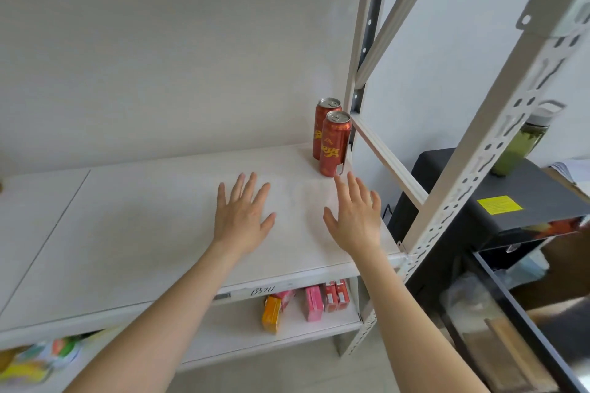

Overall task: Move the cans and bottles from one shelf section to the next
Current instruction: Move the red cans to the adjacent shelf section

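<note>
While the fingers point(343, 183) of the right hand point(354, 217) are spreading flat and gripping nothing, their tips are sitting just short of the front red can point(333, 143). The left hand point(242, 214) is likewise lying splayed and unladen over the middle of the shelf point(143, 217), well apart from either can.

Both cans are standing upright in the back right corner of the shelf, the rear red can point(322, 124) touching or nearly touching the front one, with the right rear upright point(359, 73) just beside them.

Risks, as judged: a flat-handed reach is likely to nudge the tall front can into its neighbour and topple both. The right edge of the shelf is open below the side rail point(386, 163), so a knocked can could roll off. The upright is crowding any wrap from the right.
</note>
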The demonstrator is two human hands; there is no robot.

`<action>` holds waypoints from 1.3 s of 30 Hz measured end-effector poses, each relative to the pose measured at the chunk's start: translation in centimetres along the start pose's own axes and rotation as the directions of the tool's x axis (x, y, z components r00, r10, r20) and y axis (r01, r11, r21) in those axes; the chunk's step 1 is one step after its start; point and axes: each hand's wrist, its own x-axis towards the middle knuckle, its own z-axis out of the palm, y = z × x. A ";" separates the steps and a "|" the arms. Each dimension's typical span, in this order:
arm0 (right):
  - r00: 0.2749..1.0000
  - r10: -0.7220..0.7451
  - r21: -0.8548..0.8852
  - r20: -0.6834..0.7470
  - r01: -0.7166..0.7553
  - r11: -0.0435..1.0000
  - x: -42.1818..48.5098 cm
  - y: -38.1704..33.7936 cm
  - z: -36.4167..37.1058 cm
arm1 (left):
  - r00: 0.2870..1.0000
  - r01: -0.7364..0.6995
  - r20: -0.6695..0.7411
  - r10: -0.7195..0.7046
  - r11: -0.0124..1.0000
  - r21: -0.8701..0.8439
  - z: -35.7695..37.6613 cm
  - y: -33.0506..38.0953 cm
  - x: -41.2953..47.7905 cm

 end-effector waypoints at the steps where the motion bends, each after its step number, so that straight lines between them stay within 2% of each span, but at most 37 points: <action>1: 1.000 -0.004 -0.006 0.004 0.004 1.000 -0.5 -0.3 -0.5 | 1.000 -0.004 -0.005 0.004 1.000 0.018 -0.2 -0.1 -0.8; 12: 1.000 -0.021 -0.056 0.009 0.022 0.998 -6.9 -4.4 -4.7 | 0.994 0.024 -0.105 -0.018 0.999 0.049 -3.5 -1.6 -9.7; 21: 0.991 -0.129 -0.016 0.037 0.130 0.991 -12.6 -11.3 -7.9 | 0.994 0.076 -0.085 -0.069 0.993 0.088 -7.2 -6.3 -17.7; 27: 0.989 -0.142 0.006 0.040 0.142 0.990 -14.0 -17.9 -8.7 | 0.988 0.101 -0.125 -0.092 0.992 0.070 -8.6 -12.1 -21.4; 39: 0.994 -0.106 0.063 0.031 0.104 0.993 -16.7 -37.0 -6.4 | 0.996 0.066 -0.066 -0.059 0.990 0.122 -8.9 -29.4 -27.7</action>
